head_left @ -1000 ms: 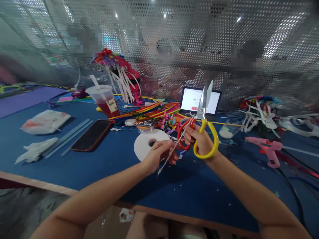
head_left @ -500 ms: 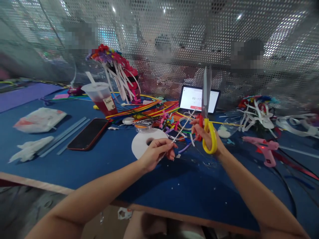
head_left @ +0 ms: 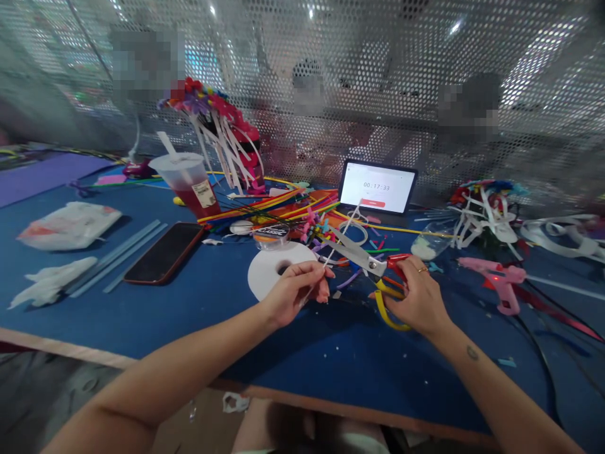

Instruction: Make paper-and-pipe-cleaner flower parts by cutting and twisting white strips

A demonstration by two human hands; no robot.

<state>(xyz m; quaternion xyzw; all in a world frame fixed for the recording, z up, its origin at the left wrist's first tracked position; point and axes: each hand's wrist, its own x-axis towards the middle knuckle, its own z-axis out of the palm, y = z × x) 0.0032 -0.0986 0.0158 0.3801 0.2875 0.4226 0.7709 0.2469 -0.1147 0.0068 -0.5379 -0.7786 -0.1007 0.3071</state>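
Between thumb and fingers, my left hand (head_left: 297, 289) pinches a thin white stem (head_left: 350, 222) that rises up and to the right. My right hand (head_left: 416, 295) holds scissors (head_left: 358, 255) by their red and yellow handles. The blades are parted, point left and lie around or close beside the stem; which of the two is unclear. A white ribbon roll (head_left: 265, 272) lies flat just behind my left hand. Colourful pipe cleaners (head_left: 278, 206) are heaped behind the roll.
A cup with red drink (head_left: 191, 189), a phone (head_left: 165, 253) and a plastic packet (head_left: 70, 225) are on the left. A tablet (head_left: 377, 186) showing a timer stands at the back. On the right lie a pink glue gun (head_left: 501, 282) and white ribbons (head_left: 562, 236).
The scissors have swung from upright to pointing left, with their blades now at the white stem. My right hand has turned and lowered. My left hand has barely moved.
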